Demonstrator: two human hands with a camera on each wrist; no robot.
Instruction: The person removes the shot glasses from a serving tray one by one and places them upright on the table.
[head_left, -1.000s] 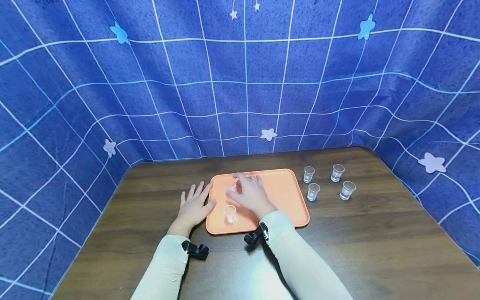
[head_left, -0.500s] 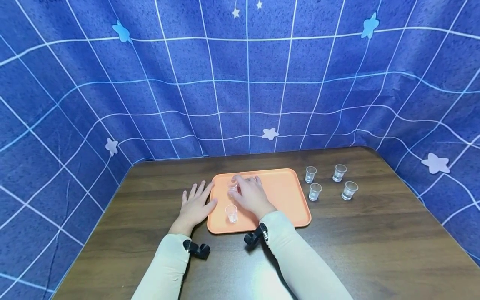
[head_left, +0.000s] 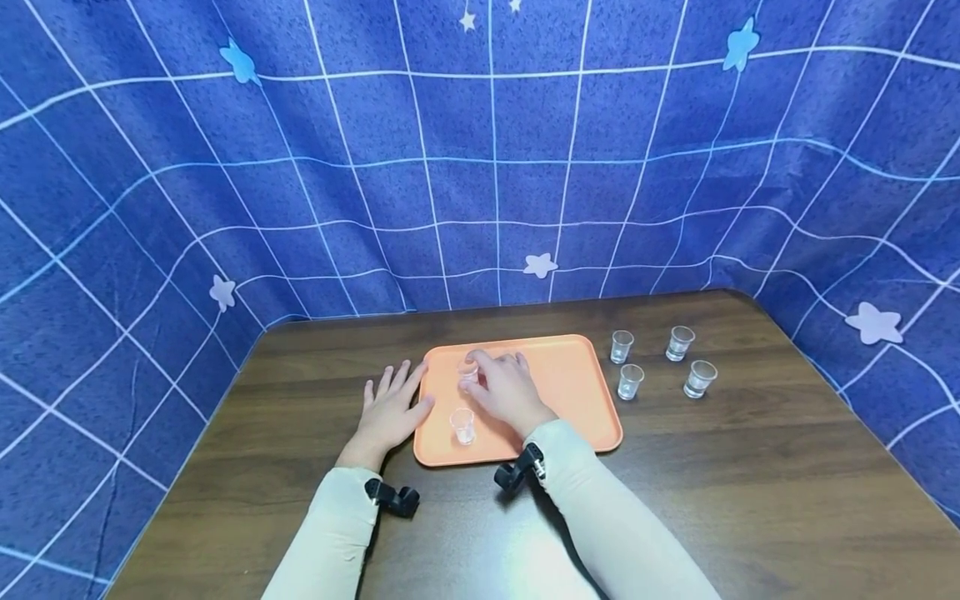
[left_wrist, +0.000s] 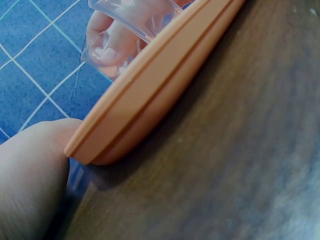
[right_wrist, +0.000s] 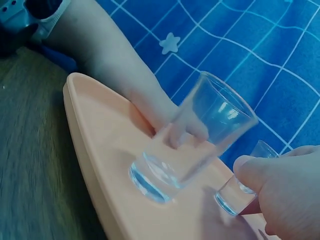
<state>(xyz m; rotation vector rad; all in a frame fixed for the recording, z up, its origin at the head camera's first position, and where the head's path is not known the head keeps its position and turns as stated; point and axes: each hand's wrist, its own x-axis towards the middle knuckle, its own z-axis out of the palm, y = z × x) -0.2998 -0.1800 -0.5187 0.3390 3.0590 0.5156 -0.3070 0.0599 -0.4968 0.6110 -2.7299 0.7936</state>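
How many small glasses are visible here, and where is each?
6. One front glass stands on the tray; behind it, another glass is held by the right hand. On the table, right of the tray: two nearer glasses and two farther glasses.

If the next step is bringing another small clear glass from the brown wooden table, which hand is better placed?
Probably the right hand: it's nearer the four clear glasses right of the orange rectangular tray, though it must first release the glass it holds. The left hand rests at the tray's left edge.
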